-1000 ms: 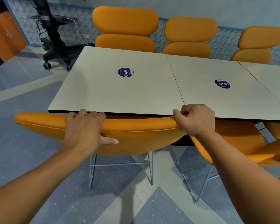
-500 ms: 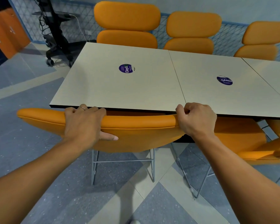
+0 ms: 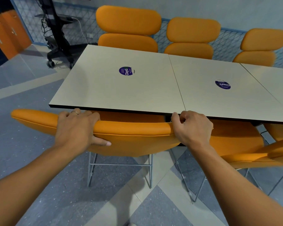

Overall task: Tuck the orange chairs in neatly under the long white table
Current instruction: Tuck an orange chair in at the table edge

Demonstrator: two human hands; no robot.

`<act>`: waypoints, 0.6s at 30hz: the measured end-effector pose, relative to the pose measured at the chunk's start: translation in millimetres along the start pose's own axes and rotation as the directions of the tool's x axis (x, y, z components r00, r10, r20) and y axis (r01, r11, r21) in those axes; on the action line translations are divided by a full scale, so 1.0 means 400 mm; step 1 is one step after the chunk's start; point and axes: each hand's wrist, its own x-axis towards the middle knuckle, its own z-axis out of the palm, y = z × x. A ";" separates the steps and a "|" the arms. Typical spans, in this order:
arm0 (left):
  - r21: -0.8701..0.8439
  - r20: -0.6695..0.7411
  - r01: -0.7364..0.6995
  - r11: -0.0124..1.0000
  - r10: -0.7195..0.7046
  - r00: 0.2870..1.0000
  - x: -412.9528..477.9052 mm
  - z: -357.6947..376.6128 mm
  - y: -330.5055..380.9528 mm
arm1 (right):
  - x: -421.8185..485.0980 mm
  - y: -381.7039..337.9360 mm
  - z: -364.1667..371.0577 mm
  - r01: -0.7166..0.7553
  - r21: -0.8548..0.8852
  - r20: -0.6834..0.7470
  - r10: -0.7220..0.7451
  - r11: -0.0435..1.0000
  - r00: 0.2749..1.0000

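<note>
White laminate tops the long table [image 3: 137, 88], whose near edge sits just above the backrest of the near orange chair [image 3: 134, 136]; orange upholstery beyond that backrest runs under the top. A row of far chairs [image 3: 193, 35] stands along the far side, and a second near chair [image 3: 235, 141] sits at the right. The left hand [image 3: 75, 128] grips the backrest's top edge, thumb on its near face. The right hand [image 3: 193, 128] curls round its right end. Two purple stickers [image 3: 126, 71] lie on the tabletop. A ring [image 3: 74, 112] circles a left finger.
</note>
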 end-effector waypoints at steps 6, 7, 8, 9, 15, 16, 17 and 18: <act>-0.022 0.028 0.044 0.999 -0.043 0.999 0.033 -0.005 0.019 | 0.050 0.014 0.015 0.030 0.017 -0.020 -0.029 0.999 0.999; -0.022 0.037 0.049 0.999 -0.048 0.998 0.032 -0.006 0.028 | 0.052 0.024 0.016 0.037 0.025 -0.029 -0.036 0.999 0.999; -0.023 0.044 0.056 0.998 -0.055 0.998 0.029 -0.007 0.041 | 0.055 0.035 0.016 0.041 0.026 -0.032 -0.040 0.999 0.999; -0.020 0.044 0.062 0.998 -0.061 0.997 0.026 -0.007 0.056 | 0.059 0.047 0.014 0.042 0.027 -0.033 -0.041 0.999 0.999; 0.022 0.002 0.033 0.999 -0.033 0.999 0.006 0.001 0.096 | 0.053 0.079 -0.002 -0.002 0.074 -0.030 0.004 0.997 1.000; 0.025 0.000 0.024 0.999 -0.024 1.000 0.006 0.001 0.091 | 0.049 0.076 0.000 -0.013 0.075 -0.023 0.014 0.997 1.000; 0.028 -0.010 0.014 1.000 -0.013 1.000 0.006 0.001 0.086 | 0.046 0.072 0.001 -0.018 0.073 -0.020 0.019 0.997 1.000; 0.035 -0.015 0.004 0.999 -0.003 1.000 0.005 0.000 0.082 | 0.043 0.067 0.000 -0.024 0.073 -0.014 0.025 0.997 1.000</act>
